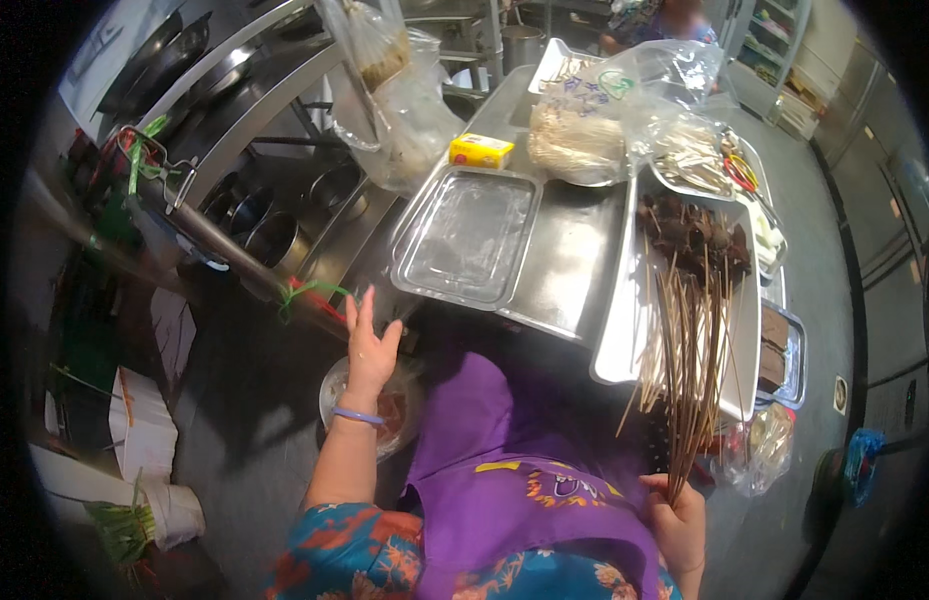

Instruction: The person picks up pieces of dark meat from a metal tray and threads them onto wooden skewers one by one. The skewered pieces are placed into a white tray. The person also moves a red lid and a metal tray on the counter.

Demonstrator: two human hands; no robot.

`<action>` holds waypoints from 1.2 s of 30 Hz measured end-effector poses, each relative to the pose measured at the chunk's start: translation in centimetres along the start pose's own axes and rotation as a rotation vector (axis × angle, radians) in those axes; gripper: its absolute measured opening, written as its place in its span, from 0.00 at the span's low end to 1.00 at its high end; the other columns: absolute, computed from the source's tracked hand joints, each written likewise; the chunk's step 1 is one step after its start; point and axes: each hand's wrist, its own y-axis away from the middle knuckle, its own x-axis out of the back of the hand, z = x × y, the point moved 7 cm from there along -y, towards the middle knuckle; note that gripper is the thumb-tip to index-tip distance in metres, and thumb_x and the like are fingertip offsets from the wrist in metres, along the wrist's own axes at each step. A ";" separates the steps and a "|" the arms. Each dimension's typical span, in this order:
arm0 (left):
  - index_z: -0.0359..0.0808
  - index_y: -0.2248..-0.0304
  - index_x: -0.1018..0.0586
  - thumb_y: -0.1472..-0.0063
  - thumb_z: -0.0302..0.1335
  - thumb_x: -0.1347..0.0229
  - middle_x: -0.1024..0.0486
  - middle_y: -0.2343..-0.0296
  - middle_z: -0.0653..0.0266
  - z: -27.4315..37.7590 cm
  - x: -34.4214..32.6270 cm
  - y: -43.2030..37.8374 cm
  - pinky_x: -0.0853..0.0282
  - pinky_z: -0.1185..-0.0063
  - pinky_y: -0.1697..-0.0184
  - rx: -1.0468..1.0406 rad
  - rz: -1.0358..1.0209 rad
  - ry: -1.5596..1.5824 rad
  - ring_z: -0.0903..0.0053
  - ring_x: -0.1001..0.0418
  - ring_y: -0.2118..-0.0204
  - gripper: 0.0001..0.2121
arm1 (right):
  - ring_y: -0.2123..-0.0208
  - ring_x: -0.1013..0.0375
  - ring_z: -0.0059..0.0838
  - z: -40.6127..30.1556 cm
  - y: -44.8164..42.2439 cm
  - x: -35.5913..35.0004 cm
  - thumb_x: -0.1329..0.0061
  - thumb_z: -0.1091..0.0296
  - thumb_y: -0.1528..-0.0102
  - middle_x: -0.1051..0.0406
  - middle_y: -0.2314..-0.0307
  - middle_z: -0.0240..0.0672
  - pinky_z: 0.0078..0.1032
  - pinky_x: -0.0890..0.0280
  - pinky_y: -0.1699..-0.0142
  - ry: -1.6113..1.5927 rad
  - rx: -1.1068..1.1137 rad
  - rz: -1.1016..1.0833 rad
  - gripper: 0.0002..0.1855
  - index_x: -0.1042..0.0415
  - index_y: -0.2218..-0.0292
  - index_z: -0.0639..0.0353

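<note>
In my right hand (pixel 674 517) is a bunch of thin wooden skewers (pixel 685 360), gripped at the lower ends. Their upper ends reach over a long white plastic tray (pixel 613 349). Dark brown pieces of food (pixel 693 229) on skewers lie in the far part of that tray. My left hand (pixel 370 349) is raised with the fingers apart and holds nothing. It is near the front left corner of a steel tray (pixel 464 236) that has a clear, shiny look. Below my left forearm a bowl (pixel 337 390) with reddish contents is partly hidden.
A yellow box (pixel 481 152) stands behind the steel tray. Plastic bags of enoki mushrooms (pixel 577 139) sit further back, with scissors (pixel 742 172) to their right. A metal rail (pixel 231 244) and pots (pixel 277 240) are at left. A person (pixel 667 30) is at the far end.
</note>
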 end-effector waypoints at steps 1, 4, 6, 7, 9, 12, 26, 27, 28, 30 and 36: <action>0.36 0.47 0.36 0.45 0.23 0.48 0.42 0.49 0.44 -3.0 -0.5 1.2 0.40 0.70 0.49 -0.046 0.007 -0.033 0.58 0.39 0.48 0.24 | 0.80 0.38 0.13 0.1 -0.1 -0.2 0.62 0.84 0.50 0.35 0.81 0.26 0.12 0.43 0.74 -0.022 -0.028 0.009 0.13 0.31 0.63 0.67; 0.36 0.52 0.30 0.41 0.21 0.61 0.27 0.78 0.55 -6.6 -2.8 4.7 0.32 0.75 0.80 0.450 -0.335 0.190 0.74 0.26 0.84 0.17 | 0.80 0.39 0.13 -0.1 -0.9 -1.1 0.63 0.84 0.50 0.35 0.81 0.26 0.12 0.44 0.75 0.013 -0.008 0.005 0.13 0.31 0.63 0.67; 0.35 0.53 0.30 0.43 0.21 0.60 0.29 0.75 0.51 -7.7 -3.7 7.5 0.33 0.73 0.74 0.326 -0.526 -0.124 0.71 0.28 0.77 0.18 | 0.80 0.39 0.13 -0.5 -1.0 -1.7 0.62 0.84 0.50 0.35 0.80 0.26 0.12 0.44 0.74 0.058 -0.025 -0.024 0.13 0.31 0.63 0.67; 0.34 0.54 0.30 0.45 0.21 0.59 0.30 0.70 0.47 -7.6 -4.1 8.5 0.34 0.70 0.68 0.238 -0.593 -0.283 0.67 0.29 0.69 0.18 | 0.80 0.39 0.13 -0.7 -1.0 -1.9 0.62 0.84 0.50 0.35 0.80 0.26 0.12 0.44 0.74 0.081 -0.035 -0.029 0.13 0.31 0.63 0.67; 0.32 0.57 0.29 0.48 0.23 0.55 0.34 0.58 0.41 -7.4 -5.0 10.1 0.39 0.64 0.53 0.059 -0.702 -0.743 0.59 0.35 0.52 0.17 | 0.79 0.38 0.12 -0.4 -1.2 -2.0 0.62 0.83 0.50 0.34 0.80 0.26 0.12 0.43 0.74 0.036 -0.024 -0.063 0.13 0.31 0.63 0.67; 0.33 0.61 0.29 0.50 0.26 0.48 0.44 0.50 0.41 -7.2 -3.9 10.2 0.52 0.60 0.45 0.137 -0.487 -0.672 0.54 0.49 0.45 0.15 | 0.78 0.37 0.12 -0.6 -1.2 -2.2 0.61 0.82 0.50 0.34 0.79 0.26 0.12 0.42 0.73 0.101 0.006 -0.105 0.12 0.31 0.63 0.67; 0.37 0.56 0.29 0.50 0.27 0.44 0.36 0.53 0.46 8.8 -10.4 6.5 0.35 0.69 0.55 -0.529 -0.516 0.005 0.56 0.32 0.58 0.20 | 0.74 0.29 0.42 1.0 -1.0 -0.3 0.55 0.63 0.45 0.30 0.75 0.42 0.31 0.36 0.70 0.529 0.391 -0.249 0.11 0.30 0.63 0.59; 0.37 0.55 0.30 0.49 0.28 0.44 0.38 0.52 0.44 8.2 -11.7 6.8 0.33 0.68 0.58 -0.518 -0.552 -0.099 0.55 0.30 0.59 0.20 | 0.73 0.29 0.44 2.0 -1.3 -0.2 0.56 0.62 0.44 0.30 0.75 0.43 0.33 0.36 0.70 0.597 0.368 -0.319 0.11 0.31 0.63 0.58; 0.37 0.55 0.30 0.48 0.29 0.45 0.36 0.53 0.45 6.9 -12.4 7.0 0.32 0.68 0.59 -0.532 -0.510 -0.131 0.55 0.30 0.60 0.19 | 0.72 0.30 0.46 2.5 -1.7 -0.2 0.58 0.60 0.43 0.30 0.74 0.44 0.35 0.36 0.69 0.660 0.338 -0.392 0.12 0.32 0.62 0.58; 0.34 0.57 0.29 0.47 0.28 0.46 0.35 0.57 0.45 5.6 -12.6 8.0 0.32 0.68 0.59 -0.418 -0.515 -0.049 0.52 0.31 0.59 0.17 | 0.72 0.30 0.47 2.5 -2.2 0.1 0.58 0.59 0.45 0.31 0.75 0.45 0.37 0.37 0.70 0.779 0.357 -0.394 0.11 0.34 0.65 0.57; 0.33 0.56 0.30 0.46 0.29 0.48 0.35 0.55 0.37 5.8 -13.0 7.5 0.35 0.65 0.55 -0.520 -0.430 -0.115 0.48 0.34 0.54 0.17 | 0.73 0.30 0.44 9.2 -3.8 0.3 0.56 0.61 0.47 0.32 0.77 0.41 0.37 0.37 0.71 0.937 0.387 -0.246 0.10 0.35 0.69 0.57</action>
